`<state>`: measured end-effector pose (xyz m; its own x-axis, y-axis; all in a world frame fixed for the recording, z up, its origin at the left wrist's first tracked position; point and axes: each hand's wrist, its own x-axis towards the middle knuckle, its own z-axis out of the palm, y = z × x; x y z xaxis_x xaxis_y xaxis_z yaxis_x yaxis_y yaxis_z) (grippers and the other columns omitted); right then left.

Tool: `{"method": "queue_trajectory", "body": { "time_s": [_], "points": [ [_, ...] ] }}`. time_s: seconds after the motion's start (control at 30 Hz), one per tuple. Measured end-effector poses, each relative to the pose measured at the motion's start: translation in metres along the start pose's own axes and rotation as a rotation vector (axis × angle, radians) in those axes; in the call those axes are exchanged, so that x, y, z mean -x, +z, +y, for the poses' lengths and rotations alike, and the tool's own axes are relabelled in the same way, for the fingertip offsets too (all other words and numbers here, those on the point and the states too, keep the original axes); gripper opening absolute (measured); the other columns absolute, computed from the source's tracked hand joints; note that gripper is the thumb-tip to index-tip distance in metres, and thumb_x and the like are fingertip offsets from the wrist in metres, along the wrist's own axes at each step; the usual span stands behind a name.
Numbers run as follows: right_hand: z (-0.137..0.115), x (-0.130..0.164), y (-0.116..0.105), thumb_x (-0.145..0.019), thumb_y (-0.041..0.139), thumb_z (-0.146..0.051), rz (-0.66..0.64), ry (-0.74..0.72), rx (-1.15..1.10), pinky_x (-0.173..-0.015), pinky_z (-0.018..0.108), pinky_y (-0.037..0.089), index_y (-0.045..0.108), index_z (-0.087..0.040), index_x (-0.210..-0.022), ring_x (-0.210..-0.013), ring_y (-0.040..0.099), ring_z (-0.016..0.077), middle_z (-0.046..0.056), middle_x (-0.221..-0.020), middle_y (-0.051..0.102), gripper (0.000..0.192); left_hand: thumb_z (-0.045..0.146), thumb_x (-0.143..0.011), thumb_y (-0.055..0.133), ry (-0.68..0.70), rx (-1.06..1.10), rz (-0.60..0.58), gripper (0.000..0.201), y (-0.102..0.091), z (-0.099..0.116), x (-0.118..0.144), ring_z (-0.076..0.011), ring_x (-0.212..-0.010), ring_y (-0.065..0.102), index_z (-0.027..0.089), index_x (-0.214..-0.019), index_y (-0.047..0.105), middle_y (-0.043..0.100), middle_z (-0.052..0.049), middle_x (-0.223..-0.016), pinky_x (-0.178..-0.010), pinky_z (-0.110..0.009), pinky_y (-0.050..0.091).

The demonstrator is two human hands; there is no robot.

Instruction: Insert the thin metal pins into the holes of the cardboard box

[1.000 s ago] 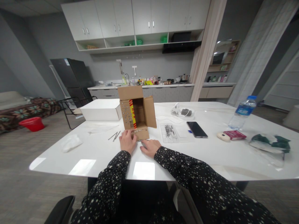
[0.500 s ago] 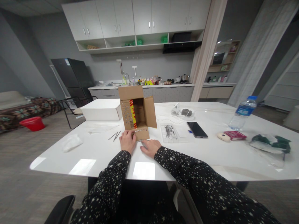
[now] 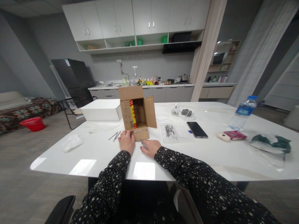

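A small open cardboard box lies on its side on the white table, its flaps spread, with rows of small metal pieces stuck along its left flap and lower flap. My left hand rests on the table with its fingertips touching the left end of the lower flap. My right hand lies flat on the table just in front of that flap, over a thin metal piece. Both arms wear black sleeves with white stars.
Loose nails lie left of the box, and a clear packet of nails sits to its right. A white box, phone, water bottle, red packet, crumpled white wrap and green bag also stand on the table.
My left hand has slid slightly left and down along the lower flap. The right hand and the box have not moved.
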<state>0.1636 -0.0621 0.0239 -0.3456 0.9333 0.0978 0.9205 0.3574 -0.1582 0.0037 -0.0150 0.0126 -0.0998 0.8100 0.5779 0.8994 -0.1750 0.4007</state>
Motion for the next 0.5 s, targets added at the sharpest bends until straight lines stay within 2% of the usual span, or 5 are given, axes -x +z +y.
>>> {"method": "queue_trajectory", "body": {
  "time_s": [0.33,0.5],
  "points": [
    [-0.0016,0.0009,-0.0021,-0.089,0.034,-0.047,0.006,0.0,0.017,-0.069,0.031,0.039,0.059,-0.023,-0.106,-0.086,0.063,0.0222,0.008,-0.098,0.069,0.038,0.019,-0.084,0.044,0.047,0.011,-0.018,0.022,0.0031,-0.002,-0.0006,-0.0278,-0.1,0.051,0.021,-0.099,0.061,0.06,-0.01,-0.1,-0.081,-0.042,0.039],
    [-0.0005,-0.0002,-0.0006,-0.089,0.034,-0.047,0.006,-0.008,0.012,-0.069,0.031,0.039,0.058,-0.024,-0.11,-0.086,0.063,0.0222,0.007,-0.099,0.069,0.039,0.018,-0.083,0.045,0.026,-0.015,-0.001,0.023,0.003,-0.0005,-0.0011,-0.0254,-0.101,0.051,0.021,-0.1,0.061,0.059,-0.009,-0.102,-0.083,-0.039,0.039]
  ]
}}
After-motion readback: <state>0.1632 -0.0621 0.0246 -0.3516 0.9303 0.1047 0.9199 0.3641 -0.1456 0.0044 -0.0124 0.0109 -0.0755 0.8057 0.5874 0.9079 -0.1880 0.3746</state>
